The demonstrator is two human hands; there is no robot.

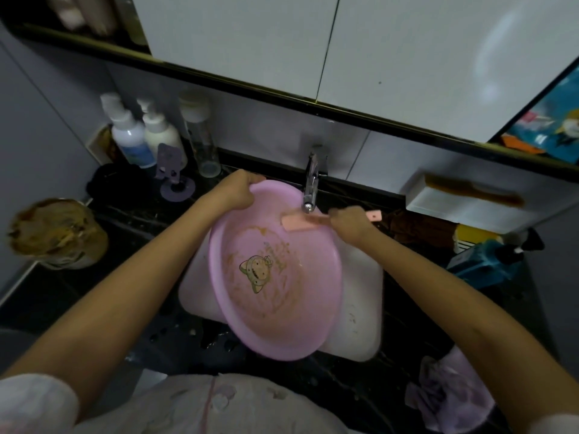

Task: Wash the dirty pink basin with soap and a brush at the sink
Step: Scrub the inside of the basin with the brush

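Your basin point(316, 296) is pink, round and shallow, with a cartoon figure printed on its floor. Brownish smears spread around that print and up the wall toward your fingers. It lies tilted in the white sink point(360, 292), with its near rim riding over the sink's front edge and its far rim up beneath the tap point(310, 189). Your left hand point(239, 191) is on the far-left rim, its fingers curled over the edge and gripping it. The forearm reaches out straight from the lower left. Your right hand point(347, 222) is closed round the handle of the brush point(299, 225), a flat pink one. The brush head pokes out to the left of your fingers, over the basin's far wall and just under the tap's spout. The handle's end (it has a small hole in it) sticks out to the right of your knuckles. The head is blurred, so I cannot tell whether it touches the basin wall. Your right forearm comes in from the lower right and crosses the sink's right side. Beyond your left fingers, bottles point(134, 136) stand against the wall on the dark counter point(131, 214). Out past your right knuckles a brown comb point(473, 191) lies on a white box.
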